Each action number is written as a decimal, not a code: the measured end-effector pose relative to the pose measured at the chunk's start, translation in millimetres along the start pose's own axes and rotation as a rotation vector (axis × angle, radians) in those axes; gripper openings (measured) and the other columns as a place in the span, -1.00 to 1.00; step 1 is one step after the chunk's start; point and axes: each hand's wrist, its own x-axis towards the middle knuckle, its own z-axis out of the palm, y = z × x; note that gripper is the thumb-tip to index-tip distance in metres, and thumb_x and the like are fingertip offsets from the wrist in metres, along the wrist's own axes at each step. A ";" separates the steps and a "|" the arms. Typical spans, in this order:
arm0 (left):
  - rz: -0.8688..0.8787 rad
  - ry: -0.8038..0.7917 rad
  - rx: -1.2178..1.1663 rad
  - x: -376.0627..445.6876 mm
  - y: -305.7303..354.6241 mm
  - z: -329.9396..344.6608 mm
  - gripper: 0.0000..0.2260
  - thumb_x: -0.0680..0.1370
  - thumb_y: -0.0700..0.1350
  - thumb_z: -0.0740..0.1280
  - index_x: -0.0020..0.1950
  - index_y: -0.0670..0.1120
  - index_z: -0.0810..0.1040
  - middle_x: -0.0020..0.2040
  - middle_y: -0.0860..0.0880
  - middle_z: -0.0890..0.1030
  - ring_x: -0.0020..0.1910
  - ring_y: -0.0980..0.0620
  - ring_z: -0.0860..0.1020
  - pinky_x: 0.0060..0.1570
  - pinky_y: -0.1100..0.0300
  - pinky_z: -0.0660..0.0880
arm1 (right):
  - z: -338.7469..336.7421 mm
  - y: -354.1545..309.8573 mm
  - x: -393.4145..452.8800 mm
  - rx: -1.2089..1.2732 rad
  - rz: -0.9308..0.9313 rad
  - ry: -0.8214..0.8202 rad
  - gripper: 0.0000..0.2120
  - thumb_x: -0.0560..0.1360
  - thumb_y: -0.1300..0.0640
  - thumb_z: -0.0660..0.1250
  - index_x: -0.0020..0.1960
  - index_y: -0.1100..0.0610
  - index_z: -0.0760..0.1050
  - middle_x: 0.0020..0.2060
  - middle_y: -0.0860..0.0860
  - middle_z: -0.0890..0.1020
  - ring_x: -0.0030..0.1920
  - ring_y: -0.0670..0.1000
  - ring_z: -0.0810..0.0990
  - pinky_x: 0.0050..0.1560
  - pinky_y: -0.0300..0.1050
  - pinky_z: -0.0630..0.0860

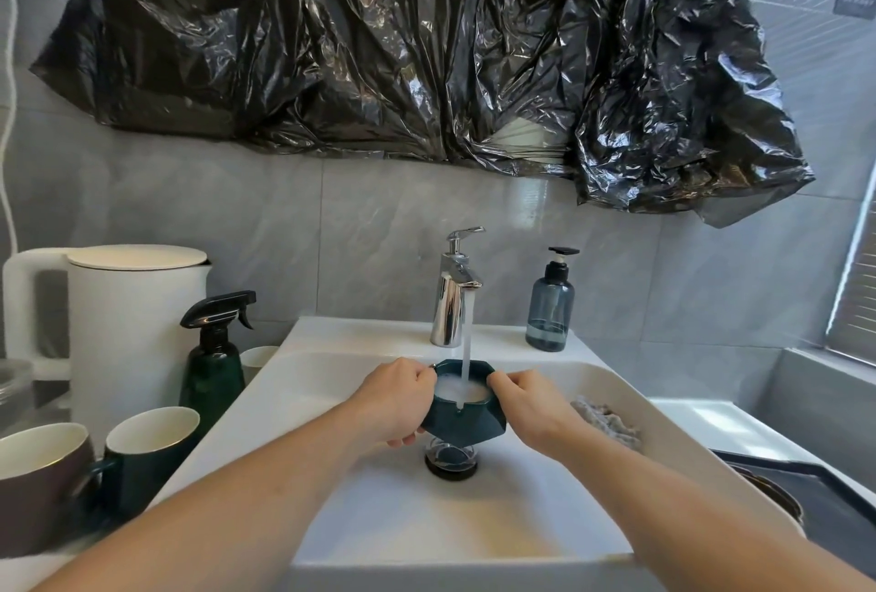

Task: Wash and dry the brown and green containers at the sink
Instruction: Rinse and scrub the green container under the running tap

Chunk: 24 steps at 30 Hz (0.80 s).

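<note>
A dark green faceted container (462, 421) is held over the drain (450, 461) of the white sink (474, 520), under the running stream from the chrome tap (452, 293). Foamy water fills it. My left hand (396, 402) grips its left side and rim, and my right hand (531, 404) grips the right side. A brown mug (42, 482) and a green mug (147, 454) stand on the counter at the left.
A white kettle (128, 321) and a dark green spray bottle (215, 364) stand left of the sink. A blue soap dispenser (550, 307) sits on the sink's back ledge. A grey cloth (609, 423) lies on the sink's right rim. Black plastic sheeting (426, 46) hangs above.
</note>
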 end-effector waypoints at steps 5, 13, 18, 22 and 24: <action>-0.025 -0.017 0.010 0.7 0.0 0.4 -0.64 0.70 -0.09 -0.04 -0.11 -0.12 0.47 -0.24 -0.12 0.62 -0.43 -0.01 0.58 -0.49 0.24 0.49 | 0.8 0.2 0.4 0.006 -0.003 0.002 -0.56 0.67 -0.06 0.12 -0.29 0.09 0.50 -0.37 0.01 0.57 -0.31 0.01 0.44 -0.27 -0.10 0.36; -0.076 -0.090 -0.039 2.8 -0.7 1.8 -0.67 0.65 -0.14 -0.01 -0.15 -0.17 0.48 -0.11 -0.26 0.73 -0.44 -0.08 0.58 -0.52 0.25 0.48 | -1.1 1.6 1.1 0.032 0.001 0.032 -0.54 0.63 -0.11 0.16 -0.34 0.10 0.52 -0.50 -0.03 0.58 -0.42 -0.02 0.45 -0.31 -0.15 0.37; -0.096 -0.121 -0.043 3.4 -0.2 2.8 -0.65 0.66 -0.14 -0.03 -0.06 -0.20 0.52 -0.05 -0.26 0.74 -0.38 -0.09 0.60 -0.47 0.24 0.52 | -0.3 3.7 2.7 0.039 -0.019 0.050 -0.53 0.65 -0.10 0.17 -0.38 0.08 0.46 -0.51 -0.07 0.52 -0.39 -0.01 0.43 -0.30 -0.13 0.35; -0.120 -0.138 -0.064 2.1 -0.8 2.5 -0.57 0.65 -0.15 -0.02 0.12 -0.30 0.60 -0.05 -0.23 0.75 -0.36 -0.10 0.61 -0.46 0.25 0.53 | -0.4 4.5 3.0 0.049 -0.031 0.051 -0.53 0.63 -0.10 0.18 -0.38 0.08 0.47 -0.53 -0.07 0.52 -0.41 -0.02 0.41 -0.31 -0.14 0.35; -0.130 -0.145 -0.070 2.2 -1.7 2.6 -0.57 0.63 -0.15 -0.01 0.11 -0.31 0.62 -0.06 -0.24 0.76 -0.35 -0.11 0.62 -0.48 0.27 0.50 | -0.3 4.2 2.7 0.056 -0.028 0.041 -0.52 0.64 -0.10 0.18 -0.37 0.09 0.51 -0.52 -0.05 0.55 -0.44 -0.03 0.42 -0.33 -0.16 0.35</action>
